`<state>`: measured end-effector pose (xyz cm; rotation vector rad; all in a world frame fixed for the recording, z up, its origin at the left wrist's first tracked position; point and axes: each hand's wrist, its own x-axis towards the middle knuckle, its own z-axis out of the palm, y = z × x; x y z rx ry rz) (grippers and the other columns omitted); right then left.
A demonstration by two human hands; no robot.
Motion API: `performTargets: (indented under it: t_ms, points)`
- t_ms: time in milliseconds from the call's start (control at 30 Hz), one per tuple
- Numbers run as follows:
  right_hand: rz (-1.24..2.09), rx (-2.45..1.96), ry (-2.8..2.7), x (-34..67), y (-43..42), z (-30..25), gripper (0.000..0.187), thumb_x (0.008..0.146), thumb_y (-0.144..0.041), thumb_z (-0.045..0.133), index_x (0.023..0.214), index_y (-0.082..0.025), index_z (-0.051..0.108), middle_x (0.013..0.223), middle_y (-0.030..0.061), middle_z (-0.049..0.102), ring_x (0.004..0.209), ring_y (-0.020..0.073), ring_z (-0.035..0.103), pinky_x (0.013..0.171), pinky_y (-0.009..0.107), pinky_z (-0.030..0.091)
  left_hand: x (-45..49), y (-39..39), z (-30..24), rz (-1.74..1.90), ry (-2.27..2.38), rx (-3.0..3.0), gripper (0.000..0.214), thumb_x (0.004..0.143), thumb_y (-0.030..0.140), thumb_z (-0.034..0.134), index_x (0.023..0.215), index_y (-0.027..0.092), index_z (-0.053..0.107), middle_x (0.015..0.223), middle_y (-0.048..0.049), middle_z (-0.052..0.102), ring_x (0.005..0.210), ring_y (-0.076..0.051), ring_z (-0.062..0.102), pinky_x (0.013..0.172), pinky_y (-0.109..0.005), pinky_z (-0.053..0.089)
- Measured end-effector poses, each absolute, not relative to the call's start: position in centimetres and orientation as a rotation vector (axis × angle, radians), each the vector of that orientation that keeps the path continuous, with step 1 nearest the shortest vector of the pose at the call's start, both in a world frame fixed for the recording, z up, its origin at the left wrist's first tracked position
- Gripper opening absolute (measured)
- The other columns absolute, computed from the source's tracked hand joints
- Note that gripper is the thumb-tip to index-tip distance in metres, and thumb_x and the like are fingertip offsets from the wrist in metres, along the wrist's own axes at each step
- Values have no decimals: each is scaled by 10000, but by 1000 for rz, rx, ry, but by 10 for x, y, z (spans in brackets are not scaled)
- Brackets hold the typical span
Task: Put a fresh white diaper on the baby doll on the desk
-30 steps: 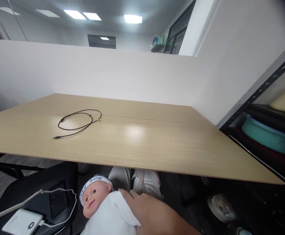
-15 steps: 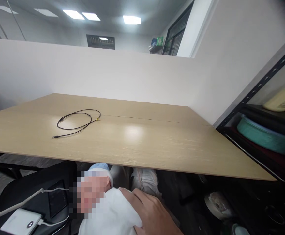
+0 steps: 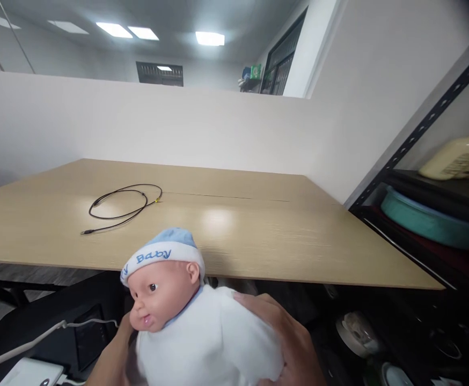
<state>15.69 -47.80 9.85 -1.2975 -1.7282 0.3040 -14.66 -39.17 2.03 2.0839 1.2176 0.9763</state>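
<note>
A baby doll (image 3: 202,332) in white clothes and a light blue and white cap (image 3: 170,249) is held up just in front of the table's near edge, its head turned to the left. Around the doll's body on the right side curls my right hand (image 3: 286,332), its thumb on the doll's shoulder and upper back. My left hand (image 3: 119,343) supports the doll from the left, below the chin; most of its fingers are hidden behind the body.
On the wooden table (image 3: 250,236) lies a coiled black cable (image 3: 117,217). To the left a black chair (image 3: 37,327) bears a white power bank (image 3: 31,372) and cords. A shelf rack with a teal basin (image 3: 427,220) stands at the right. A white partition (image 3: 202,128) borders the far side.
The doll has risen from below the table edge, its cap now overlapping the tabletop. My right hand has moved right and up with it, and my left hand has come into view.
</note>
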Motion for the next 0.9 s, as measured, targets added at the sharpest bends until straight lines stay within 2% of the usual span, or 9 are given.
performTargets:
  t_ms: [67, 200, 267, 367, 433, 500, 600, 733, 900]
  points:
    - [180, -1303, -1694, 159, -472, 108, 795, 728, -109, 586, 1467, -401, 594, 1139, -16, 789, 915, 212, 807, 785, 262, 638, -132, -376, 23, 945, 1220, 2074, 591, 954, 589, 754, 1407, 215, 693, 1217, -105, 800, 1110, -355, 774, 922, -506, 683]
    - [27, -1394, -1626, 180, -460, 116, 742, 743, -96, 578, 1445, -333, 611, 1315, 29, 800, 1162, 259, 804, 968, 330, 660, -97, -344, 30, 932, 1202, 2058, 572, 824, 482, 819, 1315, 211, 711, 1158, -104, 833, 1060, -397, 799, 798, -420, 688]
    - [28, -1424, -1568, 191, -457, 115, 684, 786, -113, 580, 1438, -316, 612, 1345, 35, 795, 1192, 244, 797, 987, 317, 655, -81, -331, 36, 948, 1152, 2068, 487, 836, 439, 777, 1259, 210, 706, 1192, -122, 825, 1086, -381, 799, 810, -387, 670]
    - [13, -1455, -1516, 203, -455, 115, 606, 841, -142, 591, 1417, -329, 609, 1329, 21, 798, 1171, 215, 801, 956, 277, 650, -67, -320, 48, 925, 1052, 2099, 250, 887, 336, 668, 1102, 216, 707, 1191, -113, 812, 1097, -335, 788, 833, -340, 629]
    - [-36, -1484, -1530, 212, -452, 118, 578, 861, -166, 600, 1415, -332, 603, 1314, 18, 801, 1144, 218, 806, 938, 282, 650, -63, -314, 59, 864, 991, 2095, 187, 880, 242, 597, 1046, 215, 678, 1124, -78, 810, 997, -283, 773, 807, -308, 593]
    - [-112, -1537, -1586, 227, -446, 123, 566, 870, -185, 618, 1418, -327, 600, 1292, 25, 807, 1106, 237, 811, 914, 306, 651, -63, -307, 74, 779, 944, 2085, 214, 852, 196, 560, 1044, 219, 652, 1009, -25, 800, 858, -235, 732, 755, -285, 550]
    - [-256, -1635, -1767, 256, -430, 130, 524, 891, -175, 602, 1393, -322, 631, 1231, 30, 828, 1043, 265, 817, 844, 339, 635, -65, -288, 102, 634, 921, 2064, 243, 834, 201, 569, 1058, 238, 656, 965, 12, 791, 847, -227, 719, 749, -280, 523]
    - [-379, -1730, -1996, 291, -398, 129, 354, 956, -210, 608, 1275, -316, 716, 1157, 24, 851, 973, 284, 817, 762, 349, 582, -60, -253, 131, 480, 859, 2099, 294, 808, 258, 670, 1100, 260, 702, 1128, 7, 817, 1000, -263, 752, 824, -293, 550]
    - [-137, -1913, -1973, 308, -353, 113, 226, 998, -321, 647, 1217, -300, 701, 1082, 21, 840, 936, 273, 801, 698, 316, 514, -38, -207, 135, 355, 919, 2322, 279, 827, 407, 703, 1071, 277, 744, 1090, 14, 838, 981, -273, 771, 801, -323, 534]
